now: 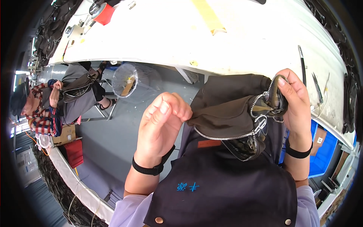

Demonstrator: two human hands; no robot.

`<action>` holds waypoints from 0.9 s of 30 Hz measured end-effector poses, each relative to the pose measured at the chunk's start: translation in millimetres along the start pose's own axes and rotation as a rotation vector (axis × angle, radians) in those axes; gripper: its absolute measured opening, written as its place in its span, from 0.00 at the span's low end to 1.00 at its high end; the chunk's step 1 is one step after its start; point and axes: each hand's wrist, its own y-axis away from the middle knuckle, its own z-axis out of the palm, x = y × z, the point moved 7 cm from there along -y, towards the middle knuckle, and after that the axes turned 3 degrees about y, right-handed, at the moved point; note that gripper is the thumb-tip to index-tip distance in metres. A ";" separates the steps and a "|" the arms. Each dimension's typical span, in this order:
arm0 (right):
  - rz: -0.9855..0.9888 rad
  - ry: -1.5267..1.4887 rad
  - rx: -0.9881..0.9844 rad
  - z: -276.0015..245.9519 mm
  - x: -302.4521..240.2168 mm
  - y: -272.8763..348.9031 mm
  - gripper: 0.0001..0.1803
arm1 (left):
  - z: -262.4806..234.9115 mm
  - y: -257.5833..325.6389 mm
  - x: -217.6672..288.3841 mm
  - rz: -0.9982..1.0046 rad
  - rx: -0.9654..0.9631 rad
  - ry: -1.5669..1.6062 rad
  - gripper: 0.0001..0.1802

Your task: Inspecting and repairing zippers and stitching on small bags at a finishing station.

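Observation:
A dark brown fabric bag [227, 115] with silver metal zippers and a patterned lining is held up before me, over my dark apron [227, 189]. My right hand [295, 100] pinches its zippered edge at the upper right, thumb on the near side. The zipper gapes there, and lining shows at the right and lower end. My left hand [163, 119] is closed at the bag's left corner. Its curled fingers touch the fabric; what they grip, if anything, is hidden.
Ahead stands a white table [242, 41] with a yellow strip [208, 15], a black-handled tool [301, 62] and tweezers [317, 87]. A clear-lined bin [124, 81] is on the floor. A seated person [56, 98] works at left. A blue crate [325, 151] is at right.

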 end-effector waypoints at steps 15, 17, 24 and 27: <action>-0.224 0.075 0.186 -43.2 -5.0 34.1 0.11 | -2.3 4.4 -13.5 0.445 0.269 -1.076 0.11; -0.420 0.567 0.304 -37.7 -41.8 53.4 0.22 | 22.6 0.6 15.3 0.555 0.199 -1.238 0.11; -0.701 0.963 -0.232 78.0 -47.4 60.7 0.39 | 107.1 -5.3 26.2 0.903 -0.170 -1.559 0.13; -0.634 0.882 -0.047 57.0 -28.1 41.7 0.32 | 102.8 -4.3 22.8 0.999 0.014 -1.550 0.23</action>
